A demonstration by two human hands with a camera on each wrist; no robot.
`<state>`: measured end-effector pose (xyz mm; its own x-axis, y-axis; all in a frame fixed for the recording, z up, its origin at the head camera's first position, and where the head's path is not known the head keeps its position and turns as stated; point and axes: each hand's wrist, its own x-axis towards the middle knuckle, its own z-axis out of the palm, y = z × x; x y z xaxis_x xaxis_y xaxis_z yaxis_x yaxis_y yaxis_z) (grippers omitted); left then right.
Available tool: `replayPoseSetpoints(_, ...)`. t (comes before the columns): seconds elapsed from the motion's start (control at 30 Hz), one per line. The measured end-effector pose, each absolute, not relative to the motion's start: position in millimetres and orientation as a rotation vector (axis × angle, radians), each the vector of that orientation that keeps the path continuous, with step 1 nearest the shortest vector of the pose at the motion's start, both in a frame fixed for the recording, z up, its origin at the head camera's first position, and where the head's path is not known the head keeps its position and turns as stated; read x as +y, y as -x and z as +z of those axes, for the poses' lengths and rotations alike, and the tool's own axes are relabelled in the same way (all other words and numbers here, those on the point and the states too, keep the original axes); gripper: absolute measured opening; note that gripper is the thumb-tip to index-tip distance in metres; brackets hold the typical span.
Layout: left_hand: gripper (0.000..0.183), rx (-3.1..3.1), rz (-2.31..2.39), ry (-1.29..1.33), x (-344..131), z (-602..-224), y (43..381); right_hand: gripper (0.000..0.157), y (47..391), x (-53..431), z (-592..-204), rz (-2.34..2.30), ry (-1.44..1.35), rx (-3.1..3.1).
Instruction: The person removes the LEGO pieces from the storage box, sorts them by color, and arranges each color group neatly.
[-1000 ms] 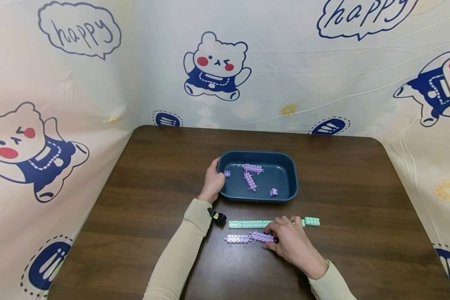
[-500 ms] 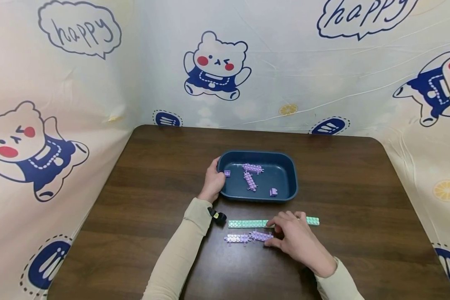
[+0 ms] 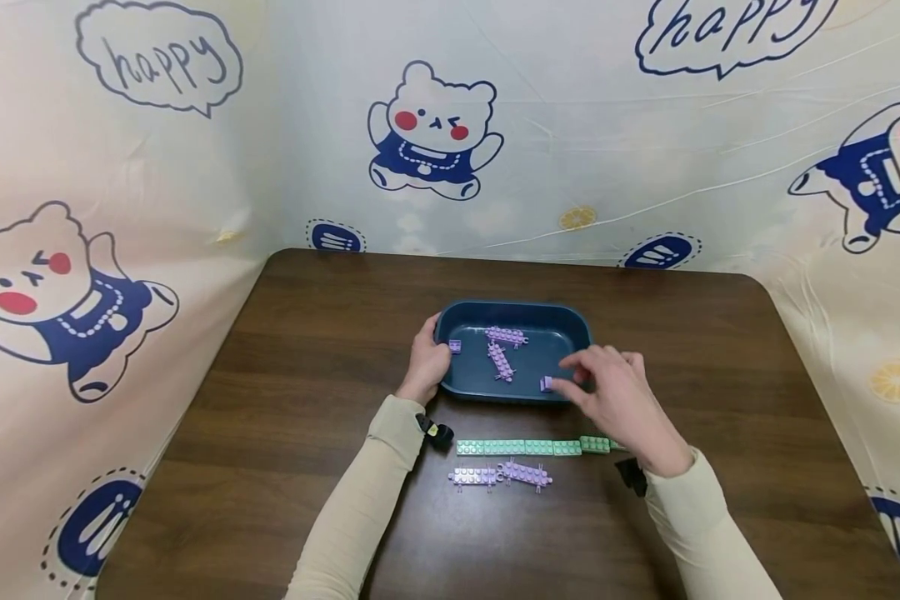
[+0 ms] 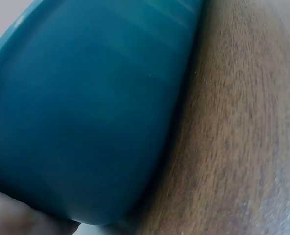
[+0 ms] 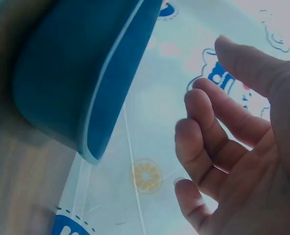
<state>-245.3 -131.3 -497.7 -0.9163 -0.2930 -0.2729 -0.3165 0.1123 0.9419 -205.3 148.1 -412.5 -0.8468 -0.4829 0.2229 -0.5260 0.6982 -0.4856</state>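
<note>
The dark blue plastic tray point(image 3: 468, 379) stands on the table, and my left hand point(image 3: 426, 362) grips its left end. In the left wrist view its outer wall point(image 4: 91, 98) fills much of the frame. My right hand point(image 3: 626, 404) hovers over the tray's near right corner, thumb and index finger apart, beside a small lilac brick point(image 3: 546, 384). The right wrist view shows nothing between those fingers point(image 5: 189, 142). Two studded lilac building-block pieces point(image 3: 500, 362) and another small lilac brick point(image 3: 455, 347) also lie inside.
A row of mint-green building bricks point(image 3: 515, 447) lies in front of the tray, its right end partly behind my right wrist. Nearer me, two lilac pieces point(image 3: 474, 477) lie end to end on the brown table point(image 3: 330, 333). A printed cloth point(image 3: 300, 150) hangs behind.
My right hand has left the right-hand lilac piece on the table and moved up and forward to the tray's right corner. My left hand stays on the tray.
</note>
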Motion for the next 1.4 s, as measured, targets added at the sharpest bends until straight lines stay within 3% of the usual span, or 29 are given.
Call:
replayPoseSetpoints(0.7,0.065,2.339,1.957,0.645,-129.3,-496.0,244.9,0.035,295.5,98.6,-443.3,0.697,-0.832,-3.058)
replayPoseSetpoints(1.4,0.066,2.346,1.972,0.639,-130.7,-497.9,245.4,0.045,303.2,82.4,-475.4,0.456,-0.928,-3.154)
